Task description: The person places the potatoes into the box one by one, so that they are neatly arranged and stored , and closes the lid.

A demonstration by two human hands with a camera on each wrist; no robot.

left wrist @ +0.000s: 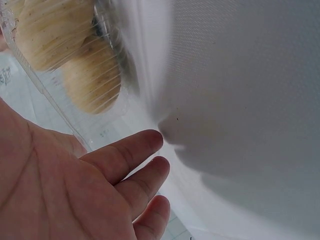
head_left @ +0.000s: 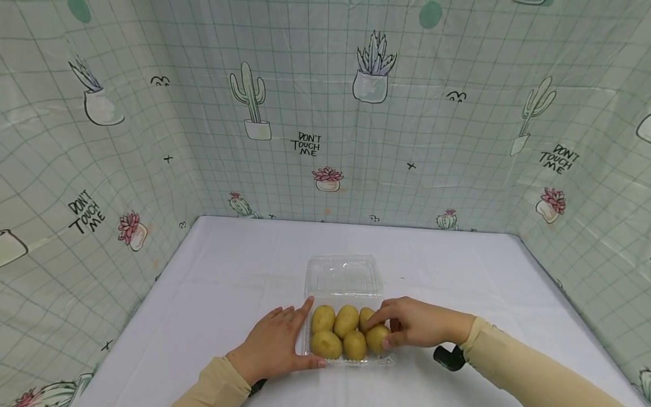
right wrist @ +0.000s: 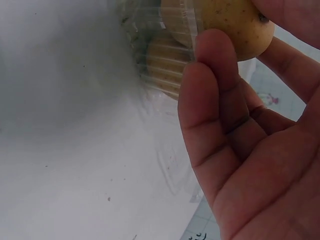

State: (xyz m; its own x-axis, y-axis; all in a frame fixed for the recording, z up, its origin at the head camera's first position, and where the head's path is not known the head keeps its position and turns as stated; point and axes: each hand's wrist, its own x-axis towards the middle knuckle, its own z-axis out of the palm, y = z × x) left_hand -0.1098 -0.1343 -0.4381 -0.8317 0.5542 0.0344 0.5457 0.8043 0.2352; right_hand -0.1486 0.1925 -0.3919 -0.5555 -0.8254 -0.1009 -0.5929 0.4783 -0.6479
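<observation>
A clear plastic clamshell box point(head_left: 307, 333) lies on the table with several yellow potatoes in two rows inside it. Its hinged lid point(head_left: 343, 276) is folded back, away from the person. My left hand point(head_left: 274, 343) rests along the box's left side, fingers extended and thumb at the near left corner. With thumb and fingers, my right hand point(head_left: 423, 322) pinches the front right potato point(head_left: 377, 339), still within the box. In the right wrist view that potato point(right wrist: 237, 27) sits above the ribbed box wall; another potato point(right wrist: 167, 62) shows through the plastic.
A white cloth covers the table point(head_left: 244, 265). Grid-patterned curtains point(head_left: 325, 113) with cactus drawings stand behind it and on both sides. A black wrist device point(head_left: 450, 358) shows under the right wrist.
</observation>
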